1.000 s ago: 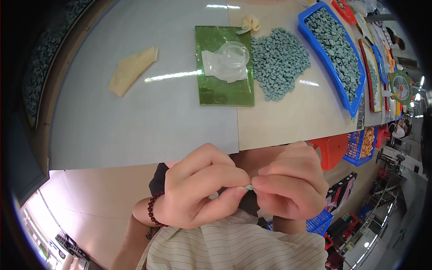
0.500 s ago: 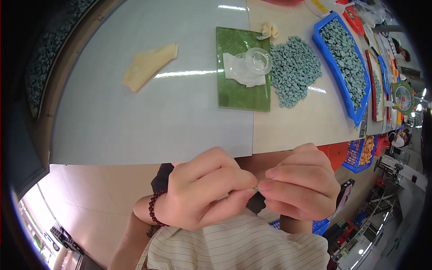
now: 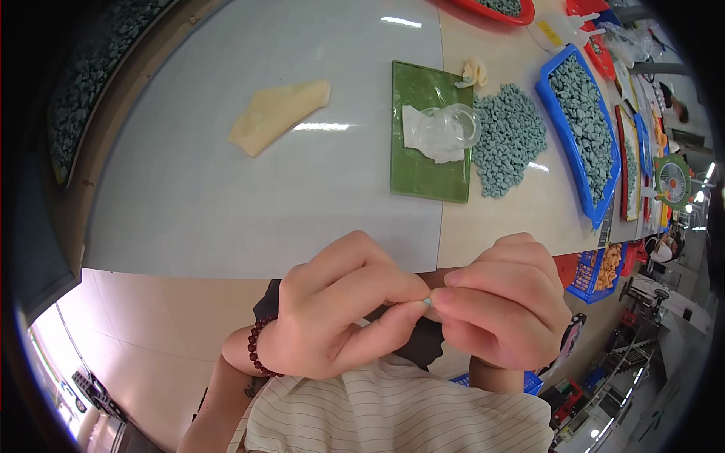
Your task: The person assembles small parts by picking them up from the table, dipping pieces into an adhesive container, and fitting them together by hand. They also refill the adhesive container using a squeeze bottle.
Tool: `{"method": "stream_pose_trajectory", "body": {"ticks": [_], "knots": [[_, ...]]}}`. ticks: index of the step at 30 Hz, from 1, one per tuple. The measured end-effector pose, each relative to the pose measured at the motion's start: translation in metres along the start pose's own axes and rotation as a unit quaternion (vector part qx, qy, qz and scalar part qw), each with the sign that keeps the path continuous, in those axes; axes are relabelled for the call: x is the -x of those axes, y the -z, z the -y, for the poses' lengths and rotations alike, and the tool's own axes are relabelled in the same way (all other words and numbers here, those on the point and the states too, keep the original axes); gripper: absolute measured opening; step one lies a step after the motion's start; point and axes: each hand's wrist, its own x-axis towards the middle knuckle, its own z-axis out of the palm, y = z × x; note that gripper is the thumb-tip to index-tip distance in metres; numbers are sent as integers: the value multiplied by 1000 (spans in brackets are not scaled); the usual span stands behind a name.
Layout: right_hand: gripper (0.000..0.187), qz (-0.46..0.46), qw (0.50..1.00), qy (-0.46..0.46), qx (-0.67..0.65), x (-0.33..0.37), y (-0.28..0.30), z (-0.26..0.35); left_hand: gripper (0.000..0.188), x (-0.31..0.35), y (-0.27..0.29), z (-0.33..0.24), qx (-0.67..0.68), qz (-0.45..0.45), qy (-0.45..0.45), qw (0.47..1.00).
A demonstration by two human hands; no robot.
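Just off the table's near edge, my left hand (image 3: 340,306) and my right hand (image 3: 502,302) meet fingertip to fingertip. Between them is a tiny blue-green stone (image 3: 428,302), pinched by thumb and forefinger on both sides and mostly covered. Beyond the hands, a green rectangular board (image 3: 430,187) lies on the table. It bears a crumpled white sheet (image 3: 414,128) and a clear round plastic dish (image 3: 468,124). Right of the board spreads a loose pile of blue-green stones (image 3: 510,140).
A tan cloth (image 3: 276,113) lies on the grey tabletop (image 3: 189,204). A crumpled cream scrap (image 3: 476,72) touches the board's far corner. Blue-green stones fill a blue tray (image 3: 542,84) at right. A red dish (image 3: 521,18), a white squeeze bottle (image 3: 555,34) and a small fan (image 3: 672,181) stand farther off.
The view has shifted, so the table things appear lower and farther right. Both hands keep their pinch, and the stone between the fingertips shows slightly more.
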Motion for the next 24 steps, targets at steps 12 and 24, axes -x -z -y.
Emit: {"method": "stream_pose_trajectory", "body": {"ticks": [12, 24], "knots": [[23, -43, 973, 34, 225, -35, 3, -52, 14, 9, 1, -2, 189, -79, 143, 968], [21, -27, 976, 34, 214, -37, 4, -48, 18, 9, 8, 4, 278, -98, 97, 951]]}}
